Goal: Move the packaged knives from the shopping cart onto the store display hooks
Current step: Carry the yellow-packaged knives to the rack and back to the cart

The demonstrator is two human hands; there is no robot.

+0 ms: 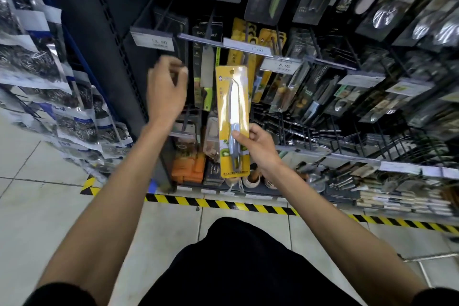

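My right hand [258,148] grips a packaged knife [232,107] by its lower half: a yellow card with a white blade and a grey-blue handle, held upright in front of the display. Behind it hang more yellow knife packs [242,40] on a hook with a price tag. My left hand [167,89] is raised to the left of the pack, blurred, fingers curled near a display hook [183,38]; whether it pinches anything is unclear. A green-handled knife pack [206,74] hangs between my two hands. The shopping cart is out of view.
Hooks with packaged kitchen tools [360,87] fill the rack to the right. Silver-and-blue bags [49,77] hang on the left. Orange boxes [188,169] sit at the rack's base. Yellow-black hazard tape [223,204] runs along the tiled floor.
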